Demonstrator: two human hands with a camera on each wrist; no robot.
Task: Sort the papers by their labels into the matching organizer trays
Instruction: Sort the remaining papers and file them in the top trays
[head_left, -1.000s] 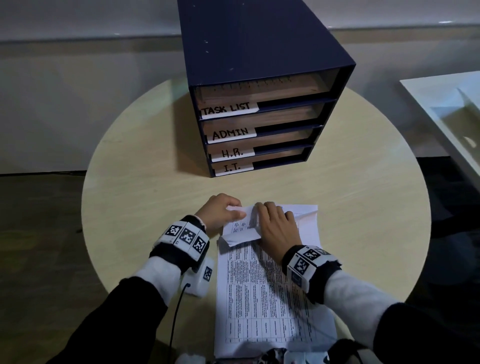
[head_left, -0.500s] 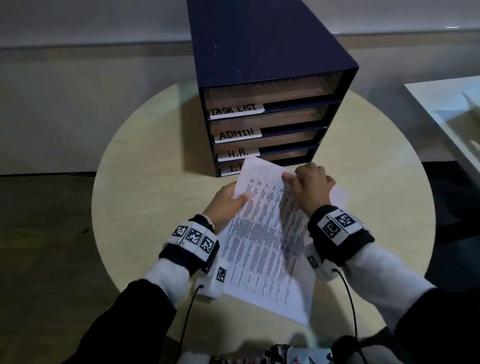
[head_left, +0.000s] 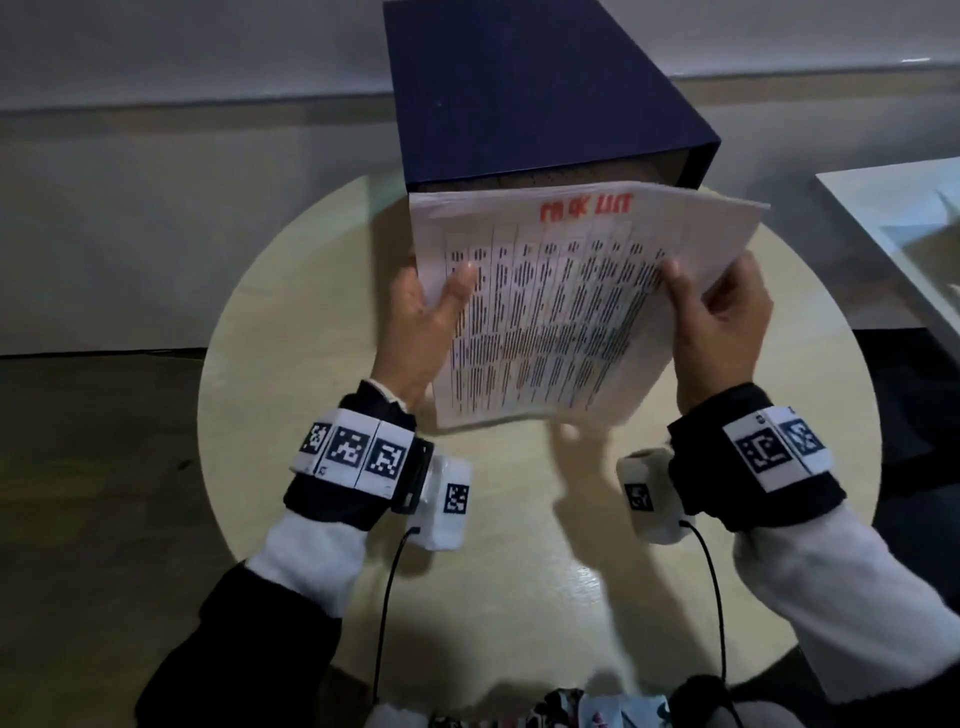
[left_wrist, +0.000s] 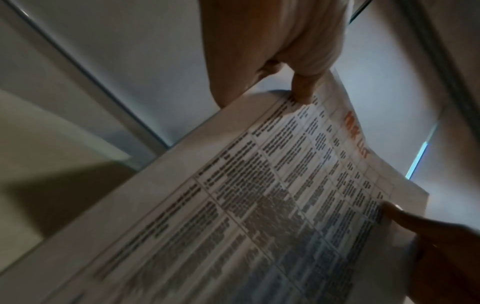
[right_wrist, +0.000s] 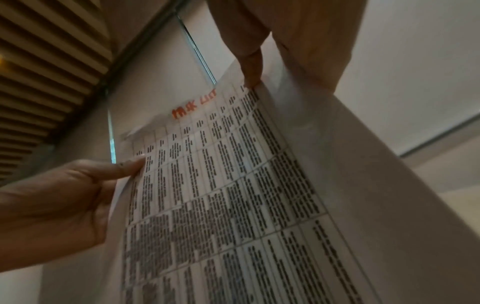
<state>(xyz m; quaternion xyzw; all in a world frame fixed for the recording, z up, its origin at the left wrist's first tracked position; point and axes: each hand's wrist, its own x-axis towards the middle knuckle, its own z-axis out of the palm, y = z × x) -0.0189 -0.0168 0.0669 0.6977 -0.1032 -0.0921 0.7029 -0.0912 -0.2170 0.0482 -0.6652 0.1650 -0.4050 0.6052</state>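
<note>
I hold a stack of printed papers (head_left: 561, 312) upright above the table, and its top sheet carries a red heading that reads TASK LIST. My left hand (head_left: 441, 306) grips the stack's left edge, thumb on the front. My right hand (head_left: 696, 312) grips the right edge, where the sheets fan apart a little. Behind the papers stands the dark blue organizer (head_left: 530, 88), and the sheets hide its trays and labels. The left wrist view shows the papers (left_wrist: 259, 205) with my left hand (left_wrist: 298, 86) pinching them. In the right wrist view the papers (right_wrist: 233, 185) hang under my right hand (right_wrist: 252, 72).
The round pale wooden table (head_left: 291, 322) carries the organizer at its far side. A white piece of furniture (head_left: 893, 208) stands off the table to the right. A grey wall runs behind.
Both hands lifted the papers off the table and raised them upright in front of the organizer. The tray labels, visible before, are now covered.
</note>
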